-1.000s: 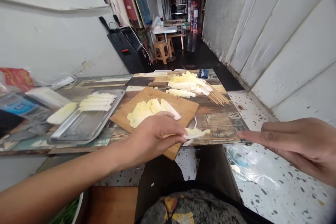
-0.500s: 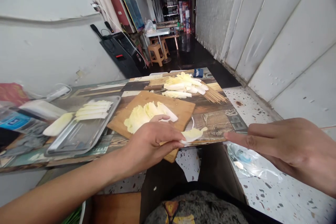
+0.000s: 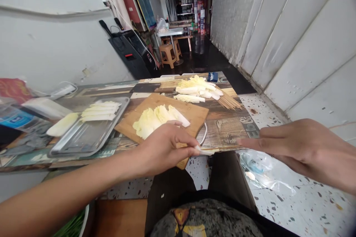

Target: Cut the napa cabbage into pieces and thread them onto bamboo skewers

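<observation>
My left hand [image 3: 174, 146] pinches a strip of napa cabbage leaf [image 3: 207, 152] by its pale end, over the table's near edge. The strip now shows nearly edge-on. To the right, my right hand [image 3: 294, 148] has its index finger stretched toward the strip, the other fingers curled under; whatever it grips is hidden. Behind my left hand, cut cabbage leaves [image 3: 155, 118] lie on a wooden cutting board [image 3: 139, 109]. Farther back, more cabbage [image 3: 194, 86] is piled beside thin wooden skewers [image 3: 230, 99].
At left a clear tray [image 3: 76, 142] holds several cabbage strips [image 3: 100, 112], with a pale cabbage piece [image 3: 62, 124] on its rim. A knife [image 3: 165, 90] lies behind the board. A plastic bag [image 3: 267, 172] is on the floor at right. A plastic bottle [image 3: 16, 118] lies far left.
The cabbage strip has turned from showing its broad face to nearly edge-on. My left hand has shifted slightly right; my right hand has hardly moved. The view has shifted slightly.
</observation>
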Motion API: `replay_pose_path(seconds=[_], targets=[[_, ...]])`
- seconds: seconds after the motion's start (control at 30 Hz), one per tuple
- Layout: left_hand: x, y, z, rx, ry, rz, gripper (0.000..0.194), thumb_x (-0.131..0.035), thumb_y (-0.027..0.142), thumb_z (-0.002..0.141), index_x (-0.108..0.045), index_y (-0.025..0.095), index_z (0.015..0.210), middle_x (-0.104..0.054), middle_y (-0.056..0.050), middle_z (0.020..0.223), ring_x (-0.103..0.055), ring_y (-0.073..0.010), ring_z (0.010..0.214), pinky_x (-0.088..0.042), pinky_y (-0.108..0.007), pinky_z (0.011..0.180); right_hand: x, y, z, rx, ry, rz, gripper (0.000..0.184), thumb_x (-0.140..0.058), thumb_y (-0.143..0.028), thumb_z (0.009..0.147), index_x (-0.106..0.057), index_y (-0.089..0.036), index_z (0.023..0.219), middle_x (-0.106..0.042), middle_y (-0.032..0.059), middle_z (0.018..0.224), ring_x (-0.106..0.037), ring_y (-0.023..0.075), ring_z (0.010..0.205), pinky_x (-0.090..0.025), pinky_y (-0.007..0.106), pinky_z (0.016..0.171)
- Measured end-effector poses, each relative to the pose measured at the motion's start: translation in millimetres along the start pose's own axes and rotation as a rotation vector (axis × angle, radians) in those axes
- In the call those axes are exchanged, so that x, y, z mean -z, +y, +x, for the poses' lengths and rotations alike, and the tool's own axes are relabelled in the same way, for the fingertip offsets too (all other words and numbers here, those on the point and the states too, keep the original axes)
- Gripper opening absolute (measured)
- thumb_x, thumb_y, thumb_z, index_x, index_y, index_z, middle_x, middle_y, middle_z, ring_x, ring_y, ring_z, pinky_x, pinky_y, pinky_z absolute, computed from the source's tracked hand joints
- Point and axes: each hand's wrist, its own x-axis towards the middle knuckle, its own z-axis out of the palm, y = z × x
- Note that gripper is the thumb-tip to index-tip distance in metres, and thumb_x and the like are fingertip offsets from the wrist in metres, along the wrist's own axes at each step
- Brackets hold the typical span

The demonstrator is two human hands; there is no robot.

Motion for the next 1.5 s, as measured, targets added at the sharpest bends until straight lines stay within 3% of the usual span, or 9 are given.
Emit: replay_pose_path(seconds=[0.1, 0.27, 0.7, 0.97, 1.2, 1.5], targets=[[2.8, 5, 5, 0.079, -0.137, -0.061, 0.017, -0.064, 0.032, 0.082, -0.077, 0.021, 0.08, -0.073, 0.002, 0.071, -0.062, -0.0116, 0.064, -0.045, -0.027, 0.08, -2, 14, 5, 0.064, -0.088, 0.105, 0.039, -0.04, -0.025, 0.101, -0.053, -0.036, 0.135, -0.072, -0.0015, 0.11, -0.07, 0.0093, 0.087, -0.05, 0.018, 0.064], [4.7, 10, 14, 0.138, -0.275, -0.133, 0.018, -0.066, 0.029, 0.079, -0.077, 0.016, 0.076, -0.068, 0.001, 0.061, -0.057, -0.0108, 0.059, -0.039, -0.021, 0.057, -3, 27, 5, 0.036, -0.215, 0.214, 0.042, -0.042, -0.026, 0.1, -0.047, -0.04, 0.139, -0.071, -0.0036, 0.104, -0.068, 0.0062, 0.084, -0.049, 0.016, 0.067], [-1.2, 9, 25, 0.184, -0.284, -0.199, 0.012, -0.069, 0.023, 0.075, -0.077, 0.014, 0.075, -0.07, -0.001, 0.064, -0.058, -0.0111, 0.06, -0.039, -0.024, 0.06, -5, 26, 6, -0.025, -0.259, 0.232, 0.046, -0.042, -0.024, 0.099, -0.045, -0.043, 0.141, -0.071, -0.0036, 0.099, -0.068, 0.0086, 0.076, -0.051, 0.019, 0.06], [-1.0, 9, 26, 0.194, -0.283, -0.203, 0.011, -0.071, 0.022, 0.074, -0.076, 0.013, 0.074, -0.068, 0.0, 0.061, -0.056, -0.0095, 0.057, -0.039, -0.023, 0.059, -12, 30, 13, -0.026, -0.255, 0.344, 0.041, -0.048, -0.027, 0.097, -0.053, -0.04, 0.135, -0.073, -0.0036, 0.103, -0.07, 0.0094, 0.084, -0.054, 0.016, 0.068], [-3.8, 3, 24, 0.196, -0.22, -0.216, 0.01, -0.07, 0.022, 0.071, -0.076, 0.014, 0.071, -0.068, -0.001, 0.06, -0.056, -0.0109, 0.058, -0.037, -0.021, 0.055, -18, 25, 12, -0.152, -0.27, 0.38, 0.037, -0.049, -0.023, 0.095, -0.062, -0.031, 0.129, -0.073, 0.0034, 0.11, -0.071, 0.0164, 0.092, -0.059, 0.024, 0.076], [-7.0, 2, 22, 0.199, -0.228, -0.22, 0.01, -0.069, 0.021, 0.072, -0.076, 0.013, 0.072, -0.068, -0.001, 0.059, -0.056, -0.0114, 0.057, -0.038, -0.023, 0.057, -24, 13, 16, -0.311, -0.308, 0.415, 0.033, -0.052, -0.036, 0.094, -0.064, -0.034, 0.125, -0.073, 0.0001, 0.109, -0.072, 0.0206, 0.092, -0.061, 0.031, 0.076]])
